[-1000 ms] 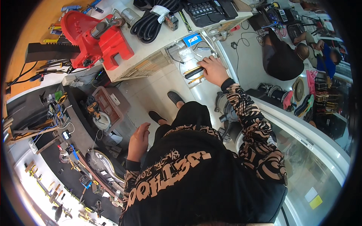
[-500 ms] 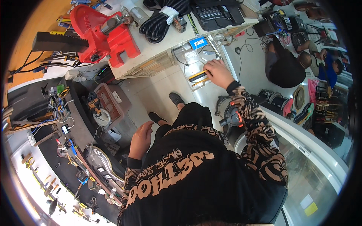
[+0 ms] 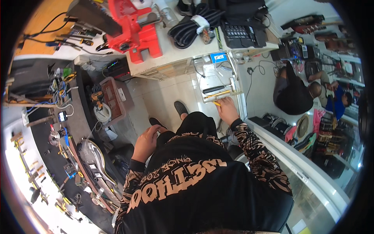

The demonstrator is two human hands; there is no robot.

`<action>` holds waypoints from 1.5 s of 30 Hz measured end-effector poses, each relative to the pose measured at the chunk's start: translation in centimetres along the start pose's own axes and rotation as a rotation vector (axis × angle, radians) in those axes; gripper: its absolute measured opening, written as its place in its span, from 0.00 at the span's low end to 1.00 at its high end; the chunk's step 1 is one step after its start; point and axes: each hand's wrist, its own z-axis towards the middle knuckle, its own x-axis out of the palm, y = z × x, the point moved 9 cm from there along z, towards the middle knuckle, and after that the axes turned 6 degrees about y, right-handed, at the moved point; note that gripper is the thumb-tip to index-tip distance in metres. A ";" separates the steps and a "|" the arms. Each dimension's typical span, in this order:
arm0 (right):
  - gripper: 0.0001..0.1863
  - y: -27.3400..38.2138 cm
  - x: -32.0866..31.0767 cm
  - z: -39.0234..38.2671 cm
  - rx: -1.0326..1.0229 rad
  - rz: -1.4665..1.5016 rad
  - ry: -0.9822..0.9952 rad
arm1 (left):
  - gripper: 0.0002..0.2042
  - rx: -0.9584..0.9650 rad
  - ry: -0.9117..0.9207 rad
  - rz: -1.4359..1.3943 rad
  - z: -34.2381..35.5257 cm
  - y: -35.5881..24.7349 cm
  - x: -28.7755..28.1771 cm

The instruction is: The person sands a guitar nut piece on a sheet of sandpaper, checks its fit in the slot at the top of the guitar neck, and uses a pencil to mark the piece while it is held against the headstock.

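My right hand [image 3: 227, 110] is closed on a small yellow tool [image 3: 217, 103], just below the near edge of a shallow open drawer [image 3: 198, 76]. In the drawer lie a black-handled tool [image 3: 213, 89], a long thin yellow item [image 3: 218, 94], a blue flat packet [image 3: 218, 57] and loose cables. My left hand [image 3: 146, 140] hangs beside my left thigh with loosely bent fingers, holding nothing that I can see.
Above are a red vise [image 3: 142, 45], coiled black hose [image 3: 187, 31] and a bench [image 3: 167, 58]. Left are a cluttered dark bench [image 3: 83, 121] and a tool bin [image 3: 120, 105]. A glass-panelled frame [image 3: 307, 183] runs along my right. Two people [image 3: 292, 89] [image 3: 337, 101] sit at right.
My right hand has drawn back out of the drawer toward me, now holding a small yellow tool. The bench and drawer appear lower and farther right as the view shifted. My left hand stays low.
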 end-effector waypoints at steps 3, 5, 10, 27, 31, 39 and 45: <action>0.13 0.5 -0.8 1.0 -0.164 -0.157 0.010 | 0.16 -0.059 -0.043 -0.022 -1.7 0.7 -0.3; 0.14 0.3 -1.3 3.2 -0.172 -0.231 0.016 | 0.16 -0.124 -0.090 -0.058 -3.6 2.1 0.0; 0.14 2.9 -1.8 12.4 -0.369 -0.319 0.052 | 0.15 -0.171 -0.251 -0.158 -8.0 6.6 2.5; 0.15 43.9 31.9 -10.8 -1.042 -0.225 1.008 | 0.15 -0.740 -0.806 -0.624 -44.7 28.9 26.6; 0.13 50.6 42.7 -23.5 -1.081 -0.277 1.108 | 0.18 -0.888 -1.114 -0.602 -60.4 35.7 36.4; 0.23 36.0 73.7 -35.2 -0.923 -0.831 1.597 | 0.25 -1.173 -1.451 -0.012 -86.6 46.2 41.3; 0.24 24.0 87.1 -37.5 -0.810 -1.360 1.624 | 0.26 -1.220 -1.323 0.145 -87.3 51.0 42.3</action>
